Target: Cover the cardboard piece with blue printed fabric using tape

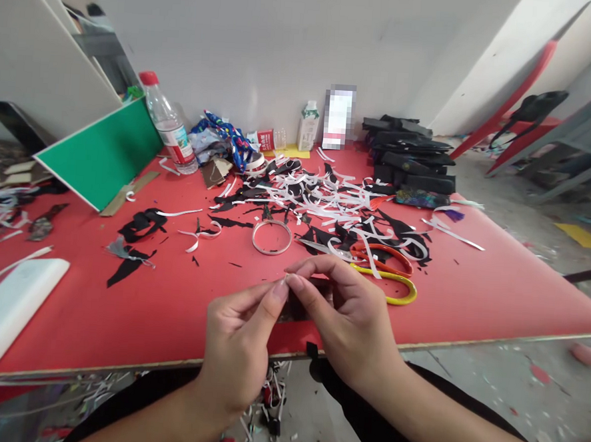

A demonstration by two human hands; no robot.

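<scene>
Near the front edge of the table, my left hand [243,334] and my right hand [353,311] meet, thumbs and forefingers pinched together at the tips. What they pinch is too small to make out. Between and below the fingers shows a dark, cloth-like piece [298,304], partly hidden by my right hand; whether it hangs from the fingertips I cannot tell. Just beyond my right hand lie scissors [386,296] with orange and yellow handles, blades pointing left. A thin ring [272,237] rests flat on the table ahead of my hands.
White and black strips [322,192] are heaped mid-table. Folded black cloth [410,154] is stacked at the back right. A bottle [173,130], a green board [104,152] and a white power bank [17,311] are at left. A carton [309,125] and a phone [338,117] stand against the wall.
</scene>
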